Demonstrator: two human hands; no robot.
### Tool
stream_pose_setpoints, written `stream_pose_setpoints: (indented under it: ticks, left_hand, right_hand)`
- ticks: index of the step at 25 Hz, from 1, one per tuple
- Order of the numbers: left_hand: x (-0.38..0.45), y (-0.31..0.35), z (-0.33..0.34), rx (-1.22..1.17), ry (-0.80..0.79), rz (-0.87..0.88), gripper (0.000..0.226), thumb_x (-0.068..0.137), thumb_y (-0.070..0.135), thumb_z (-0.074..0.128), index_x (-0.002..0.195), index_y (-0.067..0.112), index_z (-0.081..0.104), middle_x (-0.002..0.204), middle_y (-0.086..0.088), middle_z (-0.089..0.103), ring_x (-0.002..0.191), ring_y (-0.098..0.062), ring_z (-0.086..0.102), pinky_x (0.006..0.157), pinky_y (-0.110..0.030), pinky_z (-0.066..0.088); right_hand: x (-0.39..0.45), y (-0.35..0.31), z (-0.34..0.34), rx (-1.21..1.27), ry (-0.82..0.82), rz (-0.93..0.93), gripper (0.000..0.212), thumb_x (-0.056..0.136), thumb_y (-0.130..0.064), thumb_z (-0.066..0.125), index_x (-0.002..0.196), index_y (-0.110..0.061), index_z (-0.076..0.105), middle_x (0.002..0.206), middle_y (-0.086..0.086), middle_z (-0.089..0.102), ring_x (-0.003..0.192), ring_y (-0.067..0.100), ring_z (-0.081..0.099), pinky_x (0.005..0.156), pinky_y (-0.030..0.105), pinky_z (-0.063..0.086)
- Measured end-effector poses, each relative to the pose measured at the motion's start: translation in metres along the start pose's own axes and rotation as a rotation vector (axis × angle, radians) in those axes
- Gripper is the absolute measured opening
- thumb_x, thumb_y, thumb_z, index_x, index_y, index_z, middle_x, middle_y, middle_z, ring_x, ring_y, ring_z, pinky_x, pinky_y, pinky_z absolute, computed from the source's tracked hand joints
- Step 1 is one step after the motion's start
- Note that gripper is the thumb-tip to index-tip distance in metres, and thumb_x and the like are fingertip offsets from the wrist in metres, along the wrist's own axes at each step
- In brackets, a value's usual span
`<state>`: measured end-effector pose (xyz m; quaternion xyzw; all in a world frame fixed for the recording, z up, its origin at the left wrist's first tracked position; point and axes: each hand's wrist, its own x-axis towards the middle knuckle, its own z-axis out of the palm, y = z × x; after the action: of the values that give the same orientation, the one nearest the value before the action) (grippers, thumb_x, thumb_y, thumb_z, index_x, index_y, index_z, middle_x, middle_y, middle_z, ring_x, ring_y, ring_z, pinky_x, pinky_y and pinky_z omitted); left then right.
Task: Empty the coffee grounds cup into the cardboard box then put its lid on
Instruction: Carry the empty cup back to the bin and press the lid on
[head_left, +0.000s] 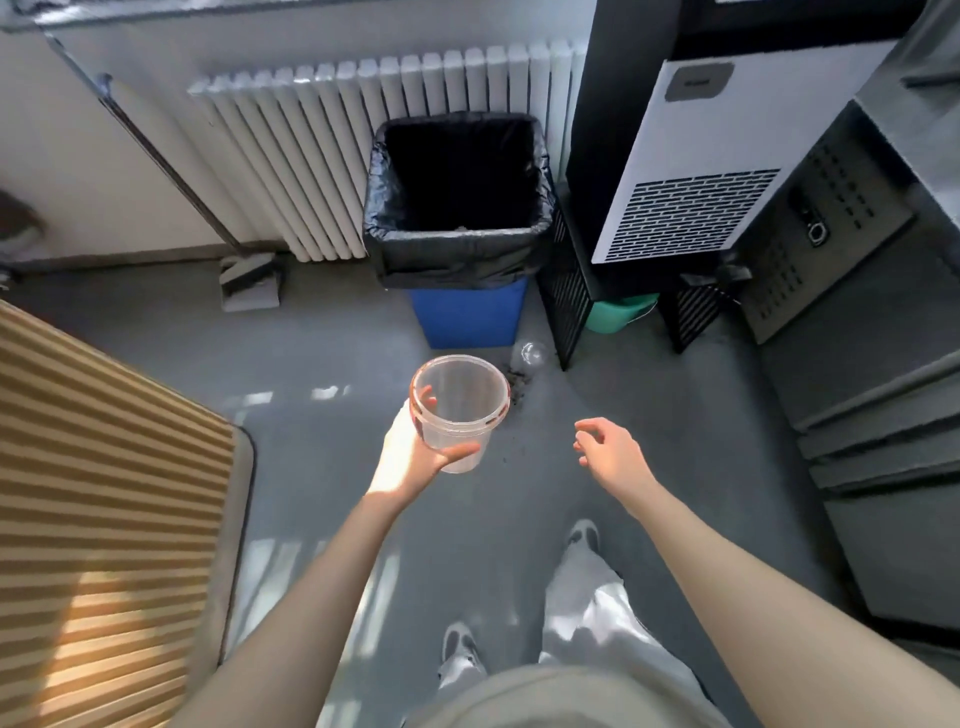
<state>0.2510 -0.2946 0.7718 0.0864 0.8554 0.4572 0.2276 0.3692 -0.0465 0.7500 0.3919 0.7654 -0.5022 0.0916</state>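
A clear plastic cup (460, 402) with nothing visible inside is held upright in my left hand (410, 457), fingers wrapped around its wall. My right hand (605, 444) hovers to the right of the cup, fingers loosely apart, holding nothing. A clear domed lid (530, 355) lies on the grey floor just beyond the cup, beside some dark spilled grounds (517, 387). Behind it stands a blue box (467, 317) lined with a black bag (457, 249), its mouth open and its inside dark.
A white radiator (332, 145) runs along the far wall behind the bin. A black-and-white appliance (685, 171) on a black stand and a green bucket (615, 314) sit to the right. Grey cabinets (857, 364) are further right. A striped wooden surface (104, 493) is at left.
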Motion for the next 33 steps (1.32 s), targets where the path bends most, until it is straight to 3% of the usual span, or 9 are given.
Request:
stream_pose_setpoints:
  ticks: [4,7,10,14,16,20,23,27,33]
  left_hand:
    - [0.059,0.015,0.037,-0.03,0.037,-0.101,0.084,0.057,0.049,0.093,0.12,0.075,0.042,0.119,0.054,0.055,0.111,0.03,0.05,0.088,-0.01,0.04]
    - [0.096,0.025,0.066,-0.104,0.078,-0.175,0.088,0.053,0.052,0.093,0.129,0.059,0.05,0.124,0.042,0.062,0.108,0.028,0.053,0.093,-0.013,0.042]
    - [0.121,0.031,0.086,-0.118,0.084,-0.2,0.104,0.055,0.046,0.095,0.148,0.036,0.049,0.141,0.021,0.061,0.127,0.002,0.057,0.108,-0.025,0.045]
    - [0.158,0.02,0.102,-0.065,0.049,-0.207,0.105,0.055,0.045,0.097,0.147,0.036,0.049,0.138,0.023,0.059,0.126,0.0,0.055,0.089,0.003,0.037]
    - [0.179,0.009,0.105,-0.069,0.027,-0.212,0.107,0.055,0.044,0.098,0.149,0.031,0.049,0.14,0.018,0.061,0.126,-0.001,0.056,0.08,0.008,0.035]
    - [0.214,-0.015,0.111,-0.068,0.017,-0.19,0.102,0.06,0.034,0.101,0.149,0.027,0.05,0.138,0.016,0.062,0.113,0.012,0.058,0.081,0.01,0.033]
    - [0.249,-0.045,0.126,-0.048,0.006,-0.177,0.104,0.06,0.035,0.101,0.15,0.028,0.049,0.14,0.018,0.061,0.123,0.001,0.056,0.083,0.01,0.032]
    - [0.293,-0.088,0.153,-0.063,0.021,-0.168,0.105,0.06,0.037,0.101,0.15,0.029,0.047,0.14,0.017,0.059,0.125,0.002,0.053,0.086,0.01,0.031]
    - [0.369,-0.183,0.225,-0.098,0.122,-0.168,0.105,0.061,0.03,0.101,0.15,0.023,0.044,0.148,0.008,0.056,0.13,-0.003,0.051,0.101,-0.009,0.034]
  right_hand:
    - [0.085,-0.018,-0.033,-0.02,-0.092,0.017,0.037,0.096,-0.026,0.048,0.13,-0.018,0.061,0.121,0.006,0.068,0.112,0.027,0.064,0.096,0.043,0.05]
    - [0.136,-0.025,-0.052,-0.079,-0.111,0.025,0.037,0.094,-0.027,0.047,0.126,-0.022,0.063,0.119,0.004,0.069,0.108,0.025,0.065,0.093,0.041,0.052]
    - [0.17,-0.029,-0.065,-0.092,-0.137,0.081,0.036,0.094,-0.028,0.046,0.125,-0.023,0.062,0.121,0.004,0.067,0.108,0.025,0.066,0.095,0.041,0.053]
    - [0.209,-0.031,-0.066,-0.078,-0.171,0.081,0.036,0.095,-0.025,0.047,0.127,-0.017,0.061,0.122,0.009,0.067,0.112,0.028,0.064,0.096,0.043,0.051]
    - [0.227,-0.029,-0.062,-0.082,-0.151,0.093,0.035,0.095,-0.024,0.047,0.127,-0.017,0.061,0.12,0.011,0.067,0.11,0.03,0.064,0.094,0.044,0.051]
    - [0.255,-0.019,-0.042,-0.097,-0.148,0.127,0.034,0.096,-0.025,0.048,0.127,-0.018,0.061,0.117,0.01,0.068,0.105,0.029,0.066,0.09,0.043,0.053]
    - [0.291,-0.002,-0.016,-0.102,-0.146,0.139,0.036,0.097,-0.025,0.047,0.129,-0.017,0.061,0.119,0.008,0.068,0.108,0.027,0.065,0.097,0.044,0.052]
    - [0.344,0.021,0.024,-0.058,-0.163,0.111,0.038,0.097,-0.023,0.049,0.134,-0.016,0.056,0.114,0.009,0.067,0.107,0.028,0.064,0.097,0.044,0.052]
    - [0.459,0.087,0.081,-0.143,-0.148,0.092,0.037,0.099,-0.027,0.05,0.136,-0.023,0.054,0.119,0.006,0.066,0.108,0.024,0.061,0.093,0.035,0.048]
